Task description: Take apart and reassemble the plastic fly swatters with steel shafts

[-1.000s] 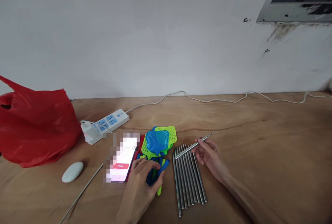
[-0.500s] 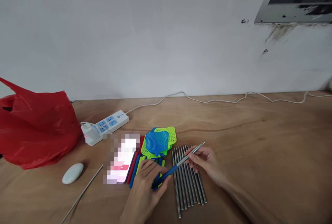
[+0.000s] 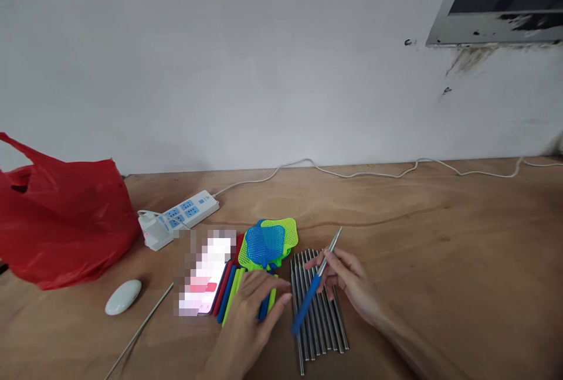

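Observation:
My right hand pinches a metal rod with a blue handle. Its silver tip points up and away, and its blue end hangs down to the left over the rods. Apart from it, my left hand is open, thumb and fingers spread with nothing between them. Below that hand lie red, blue and yellow-green handle tubes, partly hidden by it. Beneath my right hand, several tapered metal rods lie side by side. Mesh fly swatter heads in blue and yellow-green are piled just beyond the tubes.
A lit phone, partly blurred out, lies left of the tubes. Farther left are a white power strip, a white oval object, a thin rod and a red plastic bag. A white cord runs along the wall.
My left hand has let go of the blue handle. My right hand has swung the rod steeper, so its blue end now sits over the metal rods.

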Demonstrator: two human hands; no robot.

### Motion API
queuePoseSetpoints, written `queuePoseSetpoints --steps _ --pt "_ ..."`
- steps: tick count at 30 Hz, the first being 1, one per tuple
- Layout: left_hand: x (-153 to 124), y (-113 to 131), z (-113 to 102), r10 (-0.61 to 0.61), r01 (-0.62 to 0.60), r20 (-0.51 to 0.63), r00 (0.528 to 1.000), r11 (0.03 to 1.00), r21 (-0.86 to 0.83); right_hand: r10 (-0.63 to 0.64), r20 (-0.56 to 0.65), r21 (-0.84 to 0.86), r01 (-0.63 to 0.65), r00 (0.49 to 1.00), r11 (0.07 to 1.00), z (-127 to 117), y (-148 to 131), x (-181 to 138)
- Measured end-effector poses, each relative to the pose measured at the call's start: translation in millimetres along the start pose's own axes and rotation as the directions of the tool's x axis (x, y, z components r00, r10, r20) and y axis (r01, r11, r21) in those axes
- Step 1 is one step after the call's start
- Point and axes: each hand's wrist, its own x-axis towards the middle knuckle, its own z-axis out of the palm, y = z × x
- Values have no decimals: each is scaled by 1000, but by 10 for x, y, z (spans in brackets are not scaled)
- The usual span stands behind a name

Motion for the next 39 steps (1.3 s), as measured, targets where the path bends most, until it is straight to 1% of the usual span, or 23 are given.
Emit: queuePoseSetpoints --steps 3,5,8,9,11,12,14,17,20,27,34,39 --pt "94 -174 -118 -24 32 -76 997 995 95 3 -150 49 4 989 999 -51 -24 16" --pt "160 -343 -166 -26 46 -98 995 977 206 -8 -178 32 14 984 999 -92 -25 27" --pt "254 -579 -199 -12 15 -9 1000 953 303 -17 -154 -11 15 988 1000 -119 8 46" --pt "286 -639 -210 13 -20 27 1000 951 309 -14 -140 -26 11 990 1000 -117 23 53" --pt "356 -730 -247 66 -102 138 988 958 269 -7 -117 -51 1 993 999 -106 49 67" --pt "395 -762 -271 82 -124 179 980 964 234 -5 -111 -63 -2 994 998 -100 56 74" --pt "478 -813 -323 63 -105 225 972 978 179 -1 -107 -87 -9 994 996 -91 59 84" --pt "592 -875 -387 16 -56 240 971 985 161 2 -110 -125 -16 994 992 -93 50 92" --pt "651 -929 -419 8 -48 256 967 987 151 -17 -129 -150 -2 991 989 -111 45 94" --pt "649 -1011 -407 -2 -22 219 976 994 108 -75 -197 -167 42 978 985 -188 32 112" --pt "694 -1073 -388 4 -19 201 980 997 73 -74 -201 -174 39 977 984 -165 51 112" --pt "738 -1074 -387 3 -15 194 981 998 59 -60 -180 -171 29 982 985 -167 74 121"
